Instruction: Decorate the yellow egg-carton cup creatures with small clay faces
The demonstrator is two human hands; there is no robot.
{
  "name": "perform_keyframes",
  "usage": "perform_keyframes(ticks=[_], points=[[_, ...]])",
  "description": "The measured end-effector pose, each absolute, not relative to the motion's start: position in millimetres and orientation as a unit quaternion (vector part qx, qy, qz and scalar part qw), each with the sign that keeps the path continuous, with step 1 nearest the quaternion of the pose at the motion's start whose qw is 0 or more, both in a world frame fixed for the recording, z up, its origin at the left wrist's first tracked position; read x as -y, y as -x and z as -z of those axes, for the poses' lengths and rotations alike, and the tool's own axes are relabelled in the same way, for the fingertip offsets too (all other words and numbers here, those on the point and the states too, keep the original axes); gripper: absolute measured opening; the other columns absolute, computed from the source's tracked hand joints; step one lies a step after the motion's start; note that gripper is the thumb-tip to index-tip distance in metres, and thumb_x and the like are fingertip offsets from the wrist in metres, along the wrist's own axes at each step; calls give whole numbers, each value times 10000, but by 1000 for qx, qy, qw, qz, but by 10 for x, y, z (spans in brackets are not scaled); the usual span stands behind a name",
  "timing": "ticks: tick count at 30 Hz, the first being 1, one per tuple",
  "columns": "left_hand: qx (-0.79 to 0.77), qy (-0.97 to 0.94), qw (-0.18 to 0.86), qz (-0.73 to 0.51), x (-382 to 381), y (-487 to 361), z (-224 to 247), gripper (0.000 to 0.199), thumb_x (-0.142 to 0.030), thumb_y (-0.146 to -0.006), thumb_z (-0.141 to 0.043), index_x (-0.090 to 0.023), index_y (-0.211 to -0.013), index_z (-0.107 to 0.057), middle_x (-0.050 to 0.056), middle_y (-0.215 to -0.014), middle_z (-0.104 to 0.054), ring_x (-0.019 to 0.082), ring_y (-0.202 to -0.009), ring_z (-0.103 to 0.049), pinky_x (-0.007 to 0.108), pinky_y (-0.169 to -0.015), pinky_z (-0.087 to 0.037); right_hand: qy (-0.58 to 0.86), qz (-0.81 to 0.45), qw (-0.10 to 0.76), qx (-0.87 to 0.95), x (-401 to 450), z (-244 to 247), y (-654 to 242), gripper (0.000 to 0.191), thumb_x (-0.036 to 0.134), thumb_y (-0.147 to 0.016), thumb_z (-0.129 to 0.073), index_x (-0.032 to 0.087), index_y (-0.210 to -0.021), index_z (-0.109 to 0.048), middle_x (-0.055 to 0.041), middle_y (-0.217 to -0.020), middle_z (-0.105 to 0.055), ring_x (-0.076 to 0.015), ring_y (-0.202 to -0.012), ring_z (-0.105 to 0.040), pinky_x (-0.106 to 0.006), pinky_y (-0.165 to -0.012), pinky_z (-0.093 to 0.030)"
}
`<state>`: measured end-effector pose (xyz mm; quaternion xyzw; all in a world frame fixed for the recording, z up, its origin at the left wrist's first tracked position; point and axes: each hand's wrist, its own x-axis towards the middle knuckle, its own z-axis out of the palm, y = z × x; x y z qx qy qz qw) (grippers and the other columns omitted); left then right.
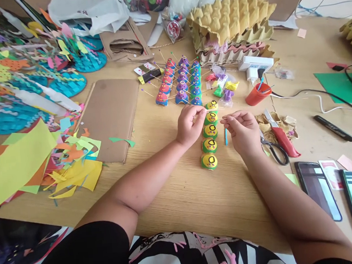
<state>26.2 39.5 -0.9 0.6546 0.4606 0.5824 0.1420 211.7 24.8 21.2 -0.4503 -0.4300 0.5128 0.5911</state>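
My left hand (190, 124) pinches a thin, pale toothpick-like stick (215, 109) that points right, over the far end of a row of yellow-and-green painted egg-carton cups (209, 131). These cups carry black rings and small dots on top. Just right of the row, my right hand (242, 130) is closed, thumb against fingers, with something thin and pale at the tips, too small to name. A short blue stick (225, 136) lies on the table between the hands. Beyond stand finished-looking rows of red-blue (165, 83), purple-blue (181, 82) and green-blue cups (195, 83) with pins stuck in them.
An orange cup (257, 95), a red-handled knife (283, 139) and black scissors (276, 150) lie to the right, near two phones (318, 189). Cardboard (108, 117) and paper scraps (75, 173) cover the left. Egg trays (230, 20) are stacked behind.
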Motion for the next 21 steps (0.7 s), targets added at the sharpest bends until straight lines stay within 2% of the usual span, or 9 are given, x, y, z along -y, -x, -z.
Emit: perform_keyframes(ticks=[5, 9, 11, 16, 21], points=[[-428, -682, 137, -577, -375, -284, -15, 391, -502, -1103, -476, -224, -909, -673, 45, -903, -762, 179, -896, -667, 350, -857, -531, 437, -498, 579, 475, -197, -166, -2103, 404, 480, -763, -923, 264, -914, -616, 28, -851, -793, -146, -775, -796, -272, -707, -643], [-405, -710, 115, -565, -358, -305, -22, 348, -448, -1102, -502, -226, -905, -684, 33, -881, -766, 182, -885, -670, 364, -879, -516, 425, -525, 575, 462, -171, -180, -2073, 550, 470, -710, -966, 312, -1148, -673, 53, -839, -804, -153, -752, -792, -297, -730, -661], [-402, -719, 104, -558, -352, -311, -20, 341, -444, -1098, -513, -227, -906, -692, 34, -882, -770, 187, -891, -674, 370, -880, -511, 423, -537, 569, 458, -161, -188, -2056, 579, 467, -703, -973, 316, -1187, -694, 48, -838, -813, -157, -762, -796, -301, -733, -668], [-403, -734, 98, -538, -344, -304, -22, 377, -476, -1089, -517, -227, -881, -709, 40, -879, -776, 195, -910, -681, 383, -896, -520, 425, -547, 571, 442, -153, -194, -2034, 402, 511, -701, -966, 270, -915, -726, 28, -802, -816, -151, -709, -779, -299, -710, -673], [-392, -716, 141, -561, -337, -287, -37, 379, -471, -1088, -525, -217, -911, -743, 44, -914, -794, 188, -926, -698, 376, -910, -537, 419, -547, 594, 415, -156, -218, -2032, 389, 481, -673, -991, 252, -850, -731, 37, -777, -811, -111, -672, -773, -223, -668, -653]])
